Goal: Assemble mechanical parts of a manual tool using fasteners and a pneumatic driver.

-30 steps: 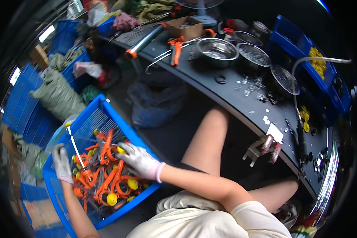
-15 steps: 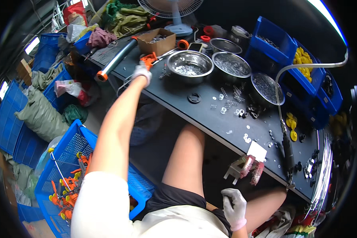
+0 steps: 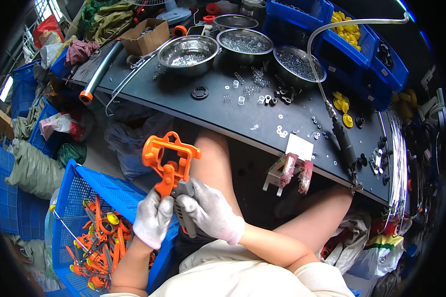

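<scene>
Far left, a blue crate (image 3: 91,184) is sitting on the floor beside the seated person, holding a tangle of orange parts (image 3: 100,236) with some yellow caps among them. Just right of it, the left hand (image 3: 153,219), in a white glove, is closing around the lower stem of an orange plastic frame (image 3: 169,161), which is standing roughly upright above the person's lap, in front of the table edge and well below the tabletop. The right hand (image 3: 209,210), also gloved, is pressing in beside the left, its fingers wrapping a grey handle piece (image 3: 186,215) at the foot of the frame; both hands are gripping, touching each other. Above, the dark worktable (image 3: 213,111) is carrying a cardboard box (image 3: 144,36) at its left end, then three steel bowls (image 3: 189,51) of small metal parts, with loose springs and washers (image 3: 255,91) scattered in front of them. Further right, a white hose is arcing down to a black pneumatic tool (image 3: 343,143) lying near the table edge. Blue bins of yellow caps (image 3: 351,24) are standing at the far right rear.
</scene>
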The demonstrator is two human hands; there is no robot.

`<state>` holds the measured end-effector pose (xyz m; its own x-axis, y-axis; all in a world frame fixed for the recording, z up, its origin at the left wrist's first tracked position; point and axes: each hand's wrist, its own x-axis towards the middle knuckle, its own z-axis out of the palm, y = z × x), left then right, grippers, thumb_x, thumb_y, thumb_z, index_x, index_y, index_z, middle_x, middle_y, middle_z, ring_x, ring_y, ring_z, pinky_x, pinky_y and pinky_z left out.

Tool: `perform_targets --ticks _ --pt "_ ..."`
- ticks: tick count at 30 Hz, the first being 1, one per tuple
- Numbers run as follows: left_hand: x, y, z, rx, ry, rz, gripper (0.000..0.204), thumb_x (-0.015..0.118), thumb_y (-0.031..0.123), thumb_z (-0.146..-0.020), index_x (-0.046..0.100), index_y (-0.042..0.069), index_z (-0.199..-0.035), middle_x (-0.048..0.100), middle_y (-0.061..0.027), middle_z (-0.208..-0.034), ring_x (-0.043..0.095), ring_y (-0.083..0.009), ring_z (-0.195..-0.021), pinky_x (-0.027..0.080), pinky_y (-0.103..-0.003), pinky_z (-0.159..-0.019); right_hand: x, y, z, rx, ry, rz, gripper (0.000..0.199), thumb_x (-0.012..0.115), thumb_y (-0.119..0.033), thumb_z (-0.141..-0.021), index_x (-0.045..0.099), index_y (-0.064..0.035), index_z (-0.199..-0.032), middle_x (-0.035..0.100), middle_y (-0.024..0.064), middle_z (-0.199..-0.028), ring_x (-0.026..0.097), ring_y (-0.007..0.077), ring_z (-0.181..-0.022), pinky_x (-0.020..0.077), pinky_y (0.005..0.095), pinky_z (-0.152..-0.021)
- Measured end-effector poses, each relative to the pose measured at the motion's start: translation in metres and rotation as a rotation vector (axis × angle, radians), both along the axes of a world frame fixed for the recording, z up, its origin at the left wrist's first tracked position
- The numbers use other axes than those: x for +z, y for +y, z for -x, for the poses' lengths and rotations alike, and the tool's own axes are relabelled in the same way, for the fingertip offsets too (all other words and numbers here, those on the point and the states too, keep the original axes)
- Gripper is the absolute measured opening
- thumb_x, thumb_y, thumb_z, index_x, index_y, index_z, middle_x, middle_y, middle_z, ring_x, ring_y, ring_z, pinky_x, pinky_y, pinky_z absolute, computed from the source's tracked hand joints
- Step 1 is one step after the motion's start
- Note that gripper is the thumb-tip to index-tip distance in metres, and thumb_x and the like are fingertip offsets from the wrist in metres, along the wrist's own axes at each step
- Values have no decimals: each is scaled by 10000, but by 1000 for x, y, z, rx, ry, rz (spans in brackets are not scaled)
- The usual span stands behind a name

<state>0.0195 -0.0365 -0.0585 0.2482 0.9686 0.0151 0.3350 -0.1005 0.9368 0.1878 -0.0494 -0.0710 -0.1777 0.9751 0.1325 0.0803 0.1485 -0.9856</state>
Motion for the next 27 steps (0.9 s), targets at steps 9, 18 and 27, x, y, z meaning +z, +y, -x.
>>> perform_targets --ticks 9,18,27 --pt "-4 -14 -44 -14 11 -310 579 644 28 -798 441 8 -1340 534 -194 -1261 602 -294 -977 508 -371 -836 8 -9 -15 -375 -195 -28 520 611 -215 -893 434 -22 -1341 648 235 -850 668 380 -747 521 400 -663" --pt "0 20 -42 -381 11 -178 1009 571 523 -897 -35 -16 -1497 196 -276 -1521 477 -352 -1277 419 -401 -1032 8 -2 -22 -405 -521 -243 554 666 -229 -858 387 -33 -1295 650 180 -758 662 362 -649 522 418 -545" --pt "-33 20 -50 51 -1438 443 511 531 321 -969 355 148 -1417 499 -51 -1237 585 -225 -1051 541 -438 -866 91 32 -53 285 -880 -126 394 614 -237 -864 584 -12 -1186 612 196 -673 624 324 -536 504 402 -512"
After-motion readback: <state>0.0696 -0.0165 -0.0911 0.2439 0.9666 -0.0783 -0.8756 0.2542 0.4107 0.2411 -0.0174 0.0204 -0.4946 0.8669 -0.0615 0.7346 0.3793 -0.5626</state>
